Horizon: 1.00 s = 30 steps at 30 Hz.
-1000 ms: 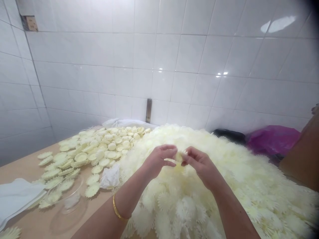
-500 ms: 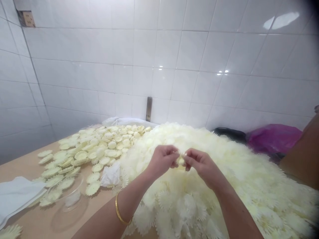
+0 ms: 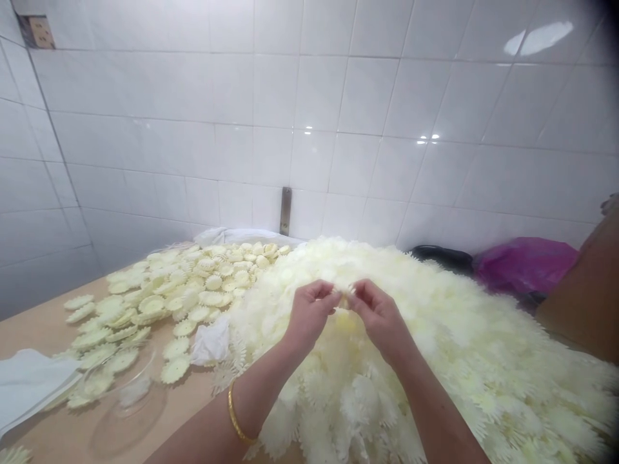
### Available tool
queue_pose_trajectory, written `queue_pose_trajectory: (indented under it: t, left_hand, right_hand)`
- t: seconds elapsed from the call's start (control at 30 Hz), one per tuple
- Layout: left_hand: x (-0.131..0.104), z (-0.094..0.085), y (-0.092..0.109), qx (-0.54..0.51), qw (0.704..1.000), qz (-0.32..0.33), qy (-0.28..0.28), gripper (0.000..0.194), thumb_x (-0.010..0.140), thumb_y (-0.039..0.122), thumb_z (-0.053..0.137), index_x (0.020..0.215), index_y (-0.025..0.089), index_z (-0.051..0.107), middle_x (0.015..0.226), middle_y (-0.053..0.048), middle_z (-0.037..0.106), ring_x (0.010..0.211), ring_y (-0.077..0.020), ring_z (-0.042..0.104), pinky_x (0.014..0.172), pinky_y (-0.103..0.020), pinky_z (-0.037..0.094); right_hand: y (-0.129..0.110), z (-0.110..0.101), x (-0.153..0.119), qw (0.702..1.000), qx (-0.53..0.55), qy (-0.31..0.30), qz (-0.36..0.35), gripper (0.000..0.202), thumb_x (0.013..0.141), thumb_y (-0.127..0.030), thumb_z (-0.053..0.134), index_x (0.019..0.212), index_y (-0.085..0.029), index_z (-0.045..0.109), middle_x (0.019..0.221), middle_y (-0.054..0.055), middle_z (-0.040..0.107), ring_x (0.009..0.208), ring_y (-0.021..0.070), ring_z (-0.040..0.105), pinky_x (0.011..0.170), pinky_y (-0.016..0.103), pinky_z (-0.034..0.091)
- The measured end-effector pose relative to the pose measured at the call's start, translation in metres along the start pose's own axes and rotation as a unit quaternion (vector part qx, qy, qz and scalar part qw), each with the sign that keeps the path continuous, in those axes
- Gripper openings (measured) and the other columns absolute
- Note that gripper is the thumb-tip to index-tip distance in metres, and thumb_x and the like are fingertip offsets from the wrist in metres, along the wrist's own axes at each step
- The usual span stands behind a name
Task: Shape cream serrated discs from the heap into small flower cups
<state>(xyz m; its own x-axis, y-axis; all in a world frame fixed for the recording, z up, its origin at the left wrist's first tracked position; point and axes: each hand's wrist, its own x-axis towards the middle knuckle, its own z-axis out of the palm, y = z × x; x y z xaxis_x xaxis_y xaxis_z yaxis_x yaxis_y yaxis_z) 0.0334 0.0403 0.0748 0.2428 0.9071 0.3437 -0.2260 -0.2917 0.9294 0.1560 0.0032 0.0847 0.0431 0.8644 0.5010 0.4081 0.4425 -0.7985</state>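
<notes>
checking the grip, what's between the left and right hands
In the head view, a small pale piece is held between the left hand and right hand, its shape too blurred to tell.

Head view, forward and down, tiled wall ahead, apparently near

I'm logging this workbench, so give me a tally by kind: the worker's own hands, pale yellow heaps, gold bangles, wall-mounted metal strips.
Hands: 2 (left hand, right hand)
Heaps: 2 (flat discs, frilly pieces)
Gold bangle: 1
Metal strip: 1
Total: 6; individual pieces overlap too much to count
</notes>
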Motion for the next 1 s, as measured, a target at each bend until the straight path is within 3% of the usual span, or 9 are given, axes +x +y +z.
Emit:
queue_pose_trajectory:
  t: [0.23, 0.37, 0.47, 0.57, 0.7, 0.8, 0.87, 0.93, 1.0]
  left_hand:
    - [-0.011, 0.005, 0.002, 0.235, 0.948, 0.209, 0.056, 0.019, 0.077, 0.020, 0.048, 0.061, 0.017, 0.059, 0.055, 0.000, 0.046, 0.057, -0.0118, 0.043, 0.055, -0.024, 0.033]
    - [-0.010, 0.003, 0.002, 0.241, 0.959, 0.148, 0.020, 0.010, 0.076, 0.022, 0.049, 0.075, 0.018, 0.059, 0.060, -0.001, 0.052, 0.057, -0.0128, 0.046, 0.053, -0.023, 0.033]
    - [-0.007, 0.000, 0.001, 0.235, 0.961, 0.138, -0.039, 0.030, 0.075, 0.017, 0.047, 0.104, 0.021, 0.054, 0.077, -0.003, 0.058, 0.067, -0.0146, 0.051, 0.058, -0.024, 0.036]
    - [-0.006, -0.001, 0.002, 0.237, 0.954, 0.163, -0.084, 0.022, 0.075, 0.012, 0.044, 0.087, 0.019, 0.060, 0.075, -0.002, 0.058, 0.067, -0.0133, 0.051, 0.058, -0.023, 0.036]
    - [-0.007, 0.001, 0.006, 0.173, 0.978, 0.106, -0.048, 0.018, 0.074, 0.023, 0.053, 0.058, 0.016, 0.055, 0.051, 0.002, 0.047, 0.051, -0.0099, 0.047, 0.050, -0.021, 0.035]
    - [-0.009, 0.003, 0.007, 0.053, 0.996, 0.029, -0.069, 0.015, 0.071, 0.029, 0.058, 0.066, 0.015, 0.058, 0.056, 0.001, 0.054, 0.056, -0.0132, 0.057, 0.052, -0.022, 0.042]
    - [-0.009, 0.003, 0.007, 0.001, 0.996, -0.011, -0.090, 0.017, 0.071, 0.031, 0.059, 0.074, 0.014, 0.060, 0.059, -0.001, 0.058, 0.054, -0.0151, 0.060, 0.050, -0.023, 0.044]
    - [-0.009, 0.003, 0.006, -0.017, 0.995, -0.030, -0.090, 0.021, 0.070, 0.033, 0.060, 0.078, 0.013, 0.060, 0.058, -0.002, 0.059, 0.050, -0.0159, 0.061, 0.046, -0.022, 0.043]
    - [-0.008, 0.003, 0.006, -0.017, 0.996, -0.035, -0.079, 0.024, 0.070, 0.034, 0.062, 0.079, 0.012, 0.060, 0.056, -0.002, 0.059, 0.049, -0.0163, 0.061, 0.044, -0.021, 0.043]
  right_hand:
    - [-0.008, 0.010, -0.008, 0.965, -0.226, 0.109, -0.079, 0.017, 0.081, -0.019, 0.038, 0.064, -0.019, 0.041, 0.059, -0.001, 0.043, 0.053, 0.0122, 0.040, 0.052, 0.023, 0.030]
    - [-0.011, 0.007, -0.009, 0.946, -0.299, 0.080, -0.097, 0.017, 0.078, -0.015, 0.036, 0.065, -0.019, 0.045, 0.059, 0.000, 0.045, 0.052, 0.0124, 0.040, 0.051, 0.023, 0.030]
    - [-0.014, 0.001, -0.009, 0.942, -0.312, 0.010, -0.122, 0.017, 0.078, -0.013, 0.036, 0.070, -0.019, 0.050, 0.064, 0.002, 0.049, 0.056, 0.0134, 0.044, 0.053, 0.024, 0.033]
    - [-0.017, -0.004, -0.009, 0.956, -0.268, -0.005, -0.117, 0.013, 0.080, -0.016, 0.039, 0.078, -0.020, 0.052, 0.068, 0.003, 0.053, 0.060, 0.0146, 0.048, 0.055, 0.025, 0.036]
    - [-0.017, -0.014, -0.006, 0.996, -0.082, 0.029, -0.037, 0.022, 0.076, -0.032, 0.054, 0.093, -0.019, 0.050, 0.071, 0.002, 0.055, 0.066, 0.0158, 0.052, 0.061, 0.027, 0.043]
    - [-0.011, -0.020, -0.002, 0.997, 0.056, 0.040, 0.040, 0.036, 0.074, -0.044, 0.057, 0.097, -0.017, 0.052, 0.077, 0.003, 0.055, 0.074, 0.0162, 0.054, 0.070, 0.029, 0.044]
    - [-0.008, -0.021, -0.001, 0.991, 0.110, -0.011, 0.072, 0.038, 0.076, -0.049, 0.051, 0.094, -0.016, 0.056, 0.077, 0.003, 0.055, 0.074, 0.0154, 0.053, 0.070, 0.029, 0.044]
    - [-0.007, -0.020, -0.001, 0.985, 0.137, -0.074, 0.074, 0.035, 0.079, -0.049, 0.048, 0.087, -0.016, 0.058, 0.074, 0.002, 0.056, 0.070, 0.0143, 0.053, 0.069, 0.029, 0.044]
    - [-0.008, -0.018, -0.001, 0.987, 0.129, -0.071, 0.059, 0.030, 0.078, -0.045, 0.052, 0.078, -0.016, 0.057, 0.068, 0.001, 0.055, 0.064, 0.0130, 0.051, 0.065, 0.028, 0.044]
